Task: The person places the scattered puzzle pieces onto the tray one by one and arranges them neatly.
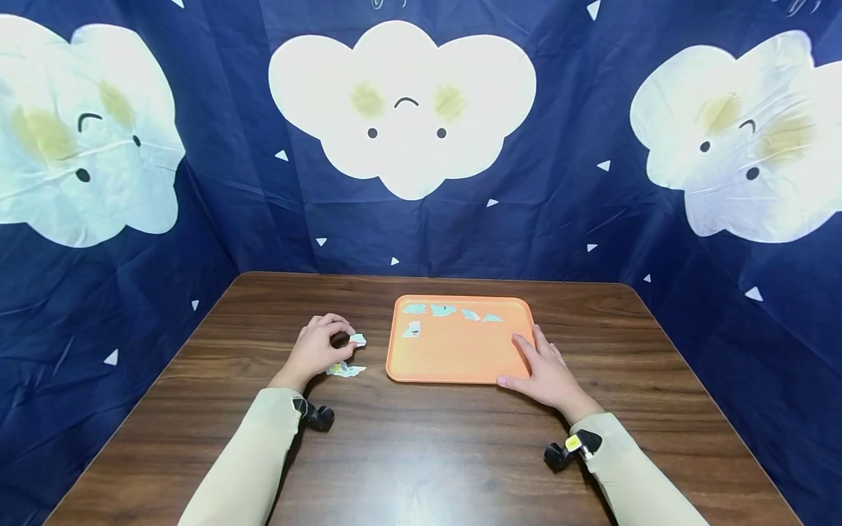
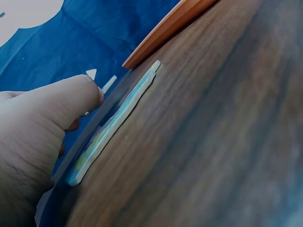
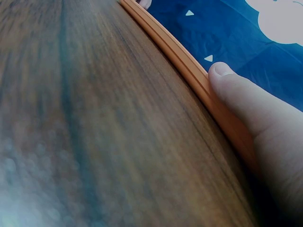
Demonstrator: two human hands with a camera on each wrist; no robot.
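Note:
My left hand (image 1: pixel 316 348) pinches a small pale puzzle piece (image 1: pixel 358 340) between thumb and fingertips, left of the orange tray (image 1: pixel 460 358). In the left wrist view, the hand hides most of that piece. Just below the hand, a thin, irregular piece in light blue and yellow (image 1: pixel 346 370) lies on the table; its pale edge shows in the left wrist view. My right hand (image 1: pixel 544 369) rests at the tray's front right corner, its thumb (image 3: pixel 227 80) against the front rim and its fingers spread along the right side.
Several pale blue and white pieces (image 1: pixel 443 310) lie along the tray's back edge, with another piece (image 1: pixel 411 329) below them at the left. The brown wooden table (image 1: pixel 421 446) ends against a dark blue cloth (image 1: pixel 421 234) with white clouds, which encloses the back and sides.

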